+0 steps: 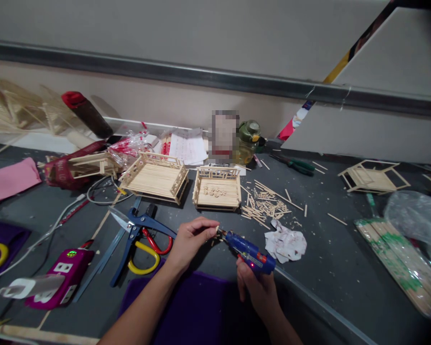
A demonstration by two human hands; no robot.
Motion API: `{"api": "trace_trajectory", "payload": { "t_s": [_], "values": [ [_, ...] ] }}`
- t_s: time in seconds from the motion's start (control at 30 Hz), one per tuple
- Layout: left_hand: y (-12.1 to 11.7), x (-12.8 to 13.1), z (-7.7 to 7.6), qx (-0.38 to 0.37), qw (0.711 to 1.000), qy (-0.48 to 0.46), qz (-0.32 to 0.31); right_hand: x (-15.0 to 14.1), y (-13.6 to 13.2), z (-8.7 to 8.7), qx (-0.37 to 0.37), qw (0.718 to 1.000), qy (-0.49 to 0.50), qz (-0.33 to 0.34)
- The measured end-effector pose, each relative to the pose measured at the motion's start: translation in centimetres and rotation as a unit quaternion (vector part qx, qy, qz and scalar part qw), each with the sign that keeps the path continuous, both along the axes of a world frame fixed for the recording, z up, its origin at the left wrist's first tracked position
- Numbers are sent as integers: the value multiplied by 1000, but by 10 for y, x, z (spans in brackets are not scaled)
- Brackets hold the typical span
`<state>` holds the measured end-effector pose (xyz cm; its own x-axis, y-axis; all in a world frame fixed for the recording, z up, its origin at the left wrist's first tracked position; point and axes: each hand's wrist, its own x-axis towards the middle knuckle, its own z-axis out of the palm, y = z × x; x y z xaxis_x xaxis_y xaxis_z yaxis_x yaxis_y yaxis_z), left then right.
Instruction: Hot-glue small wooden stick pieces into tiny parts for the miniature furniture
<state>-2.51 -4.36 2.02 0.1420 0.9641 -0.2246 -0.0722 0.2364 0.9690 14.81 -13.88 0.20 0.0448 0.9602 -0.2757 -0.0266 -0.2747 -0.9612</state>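
**A small wooden piece meets the glue gun's tip**

The right hand (260,287) wraps around the grip of a blue hot-glue gun (249,251), a red light glowing on its body, and angles the nozzle up and leftward. The left hand (190,239) pinches a tiny pale wooden piece (216,231) between thumb and fingertips and holds it right at the nozzle, probably so glue lands on the end that needs it. Both hands hover low over the bench, which keeps them steady.

Just beyond the left hand sit two small bench-like models built of pale wooden sticks (217,188), with a scatter of cut stick offcuts (266,207) beyond the right hand, close enough to reach. A crumpled white paper scrap (286,243) lies beside the gun. Left of the left hand rest blue-handled shears (136,225) and a magenta power strip (66,275).

The surface is a dark grey bench (330,254), dusted with splinters, set against a pale wall. A purple cloth (197,306) lies under the forearms.
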Motion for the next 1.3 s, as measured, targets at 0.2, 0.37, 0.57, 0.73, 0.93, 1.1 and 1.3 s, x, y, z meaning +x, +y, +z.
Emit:
{"api": "trace_trajectory", "payload": {
  "t_s": [0.2, 0.37, 0.57, 0.73, 0.93, 1.1, 1.3],
  "values": [
    [0, 0, -1, -1, 1000, 0, 2, -2, 1, 3, 3, 1000, 2, -4],
    [0, 0, 0, 5, 1000, 3, 2, -2, 1, 3, -4, 1000, 4, -15],
    [0, 1, 0, -7, 1000, -14, 10, -1, 0, 1, -5, 1000, 3, -1],
    [-1, 1, 0, -6, 1000, -12, 15, -3, 1, 4, 0, 1000, 12, -14],
    [0, 1, -3, -6, 1000, -12, 21, -2, 2, 4, -1, 1000, 12, 3],
    [-1, 0, -3, -9, 1000, -13, 23, -1, 2, 3, -4, 1000, 10, 4],
    [-1, 0, -4, -8, 999, -26, 23, -3, 4, 2, -10, 1000, 11, -2]
  ]
}}
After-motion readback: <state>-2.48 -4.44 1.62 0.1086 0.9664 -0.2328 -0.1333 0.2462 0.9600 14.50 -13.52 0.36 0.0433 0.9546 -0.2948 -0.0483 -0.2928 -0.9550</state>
